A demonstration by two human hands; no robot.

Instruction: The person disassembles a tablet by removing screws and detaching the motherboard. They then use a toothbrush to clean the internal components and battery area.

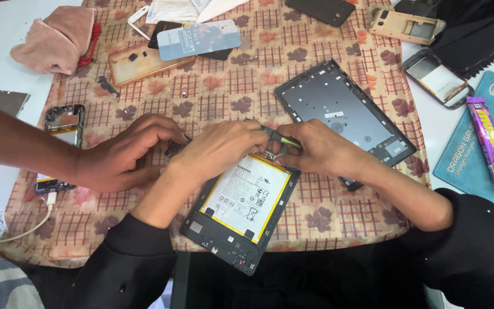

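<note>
**Two hands working at the top edge of an opened tablet**

The right hand (321, 150) is pinching a thin metal tool (281, 137), its fingers (293, 150) closed narrow around it, the tip lying at the tablet's upper edge. The left hand (224, 146) is pressing down beside it, fingers curled; whether they are gripping anything I cannot tell. Under both, the opened tablet (241, 209) is lying tilted on the checked cloth (315, 34) covering the desk, its white battery (247, 194) facing up. Its grey back cover (344, 111) is resting just beside it. Another person's hand (124, 151) is reaching in from the left, touching a small dark part (174, 150).
</note>
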